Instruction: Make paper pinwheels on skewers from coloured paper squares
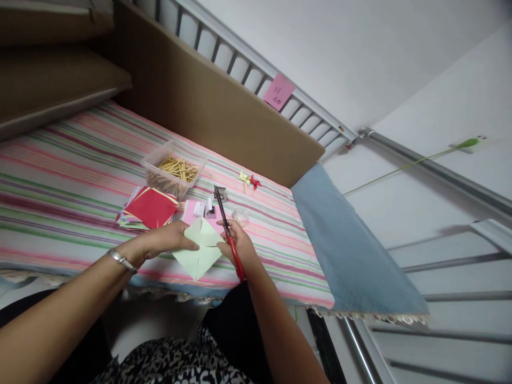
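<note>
While the left hand (168, 241) pinches the pale green folded square of paper (198, 253) by its left corner, just above the striped bed sheet (80, 176), the right hand (236, 242) is closed around the red-handled metal scissors (228, 232), whose blades point away from the person along the paper's right edge. Whether the blades already bite the paper, I cannot tell. For a clean cut, I judge the paper should be held taut and the blades should follow a crease slowly.

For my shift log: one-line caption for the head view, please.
Left hand holds pale green paper over striped cloth; right hand holds red scissors against it.
</note>
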{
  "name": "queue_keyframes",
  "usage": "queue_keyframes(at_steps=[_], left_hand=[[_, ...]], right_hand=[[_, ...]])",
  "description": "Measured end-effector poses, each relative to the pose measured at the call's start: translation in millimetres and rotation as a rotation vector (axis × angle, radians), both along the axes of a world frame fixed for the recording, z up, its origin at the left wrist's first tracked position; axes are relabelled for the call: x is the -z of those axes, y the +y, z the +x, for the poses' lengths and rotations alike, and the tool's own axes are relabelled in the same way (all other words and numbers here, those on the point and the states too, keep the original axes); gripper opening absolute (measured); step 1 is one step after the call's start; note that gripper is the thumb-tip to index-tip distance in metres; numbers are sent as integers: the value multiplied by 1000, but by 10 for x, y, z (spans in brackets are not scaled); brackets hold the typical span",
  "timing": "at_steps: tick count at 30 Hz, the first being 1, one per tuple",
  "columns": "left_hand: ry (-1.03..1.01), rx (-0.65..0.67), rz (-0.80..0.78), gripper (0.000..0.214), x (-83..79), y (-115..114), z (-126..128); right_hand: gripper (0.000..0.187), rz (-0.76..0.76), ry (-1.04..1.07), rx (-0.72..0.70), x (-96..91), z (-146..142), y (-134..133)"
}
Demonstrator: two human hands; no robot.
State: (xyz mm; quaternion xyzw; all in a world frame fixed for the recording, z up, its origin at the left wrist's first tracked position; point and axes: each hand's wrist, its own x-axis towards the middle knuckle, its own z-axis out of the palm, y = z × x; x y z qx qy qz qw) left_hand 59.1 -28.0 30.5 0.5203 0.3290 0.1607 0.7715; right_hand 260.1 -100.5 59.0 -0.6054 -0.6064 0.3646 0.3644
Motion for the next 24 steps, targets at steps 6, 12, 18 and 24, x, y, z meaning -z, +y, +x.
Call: queue_keyframes(at_steps=[6,12,18,24], left_hand=[[-195,-206,-90,30,-18,74,-49],[-268,-372,-191,44,8,-38,166],[-217,-542,-100,47,-13,0,141],[-102,-534,-48,35,-9,156,-57]], right_hand=[[41,40,342,261,-7,-106,11],[42,99,509,386,51,-306,-5],[46,-14,408,315,75,-298,-59],[43,-208,101,99,-96,-92,-351]])
